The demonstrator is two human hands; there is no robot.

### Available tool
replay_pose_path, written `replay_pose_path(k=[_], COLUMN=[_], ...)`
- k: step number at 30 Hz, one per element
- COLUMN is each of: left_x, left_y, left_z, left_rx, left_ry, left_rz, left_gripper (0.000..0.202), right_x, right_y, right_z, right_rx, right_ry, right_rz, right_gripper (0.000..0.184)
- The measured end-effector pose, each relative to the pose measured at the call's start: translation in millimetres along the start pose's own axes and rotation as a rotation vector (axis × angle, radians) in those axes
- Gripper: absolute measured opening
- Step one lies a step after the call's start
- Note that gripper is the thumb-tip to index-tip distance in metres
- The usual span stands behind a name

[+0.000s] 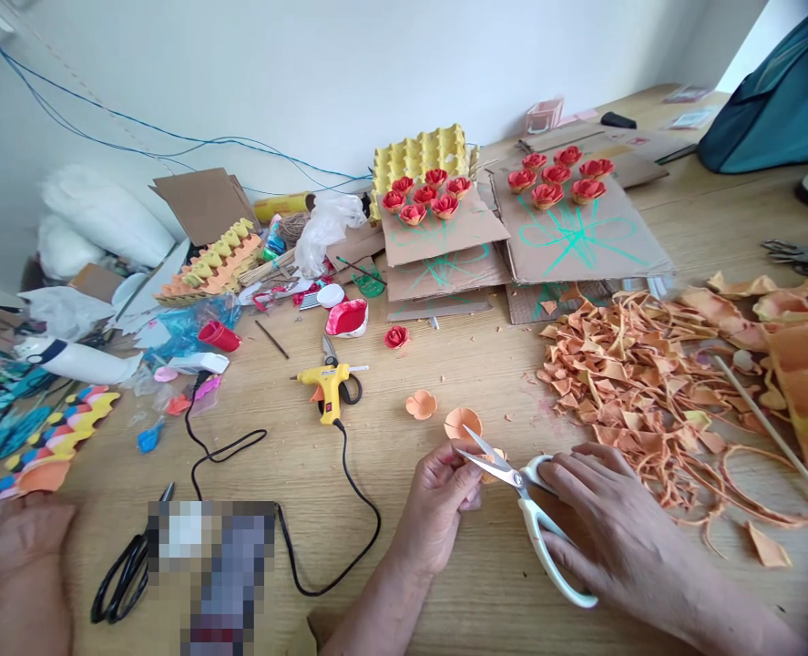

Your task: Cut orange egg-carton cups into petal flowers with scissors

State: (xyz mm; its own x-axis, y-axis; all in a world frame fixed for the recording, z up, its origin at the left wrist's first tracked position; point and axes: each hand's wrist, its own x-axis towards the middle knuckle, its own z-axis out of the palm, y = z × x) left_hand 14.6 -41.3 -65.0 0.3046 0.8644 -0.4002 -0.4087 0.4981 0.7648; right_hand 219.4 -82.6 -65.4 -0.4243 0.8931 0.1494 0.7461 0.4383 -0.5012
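My left hand (437, 506) is closed in a pinch at the edge of an orange egg-carton piece (496, 466), partly hidden behind the blades. With my right hand (612, 519) I grip scissors (555, 554) by their pale green handles; the blades are parted and their tips lie over my left fingertips. Just beyond, an orange carton cup (464, 423) and a petal-shaped orange cup (421, 404) rest on the wooden table. A single red carton rose (396, 337) sits farther back.
Orange scraps (608, 392) are heaped at right. A yellow glue gun (332, 390) with a black cord lies left of centre, near a red paint bowl (347, 318). Red roses stand on cardboard sheets (581, 237). Another person's hand (27, 538) and black-handled scissors (127, 574) are at left.
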Motion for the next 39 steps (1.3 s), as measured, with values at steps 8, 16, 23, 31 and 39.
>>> replay_pose_path(k=[8, 16, 23, 31, 39], left_x=[-1.6, -1.8, -2.8, -2.8, -2.4], left_y=[-0.6, -3.3, -4.6, -5.4, -5.6], left_z=[1.4, -1.7, -0.8, -1.3, -1.2], left_rx=[-0.012, -0.072, -0.124, -0.154, -0.138], left_ry=[-0.021, -0.068, -0.073, -0.139, -0.141], left_rz=[-0.046, -0.082, -0.107, -0.102, -0.084], left_gripper=[0.032, 0.027, 0.028, 0.024, 0.024], right_x=[-3.2, -5.9, -6.4, -3.8, -5.7], right_y=[2.7, 4.9, 2.2, -4.7, -6.1], right_z=[4.5, 6.4, 6.3, 1.9, 0.3], right_rx=[0.021, 0.029, 0.057, 0.051, 0.032], right_ry=[0.010, 0.022, 0.035, 0.042, 0.053], right_rz=[-0.023, -0.048, -0.070, -0.141, -0.175], right_gripper=[0.021, 0.024, 0.023, 0.017, 0.020])
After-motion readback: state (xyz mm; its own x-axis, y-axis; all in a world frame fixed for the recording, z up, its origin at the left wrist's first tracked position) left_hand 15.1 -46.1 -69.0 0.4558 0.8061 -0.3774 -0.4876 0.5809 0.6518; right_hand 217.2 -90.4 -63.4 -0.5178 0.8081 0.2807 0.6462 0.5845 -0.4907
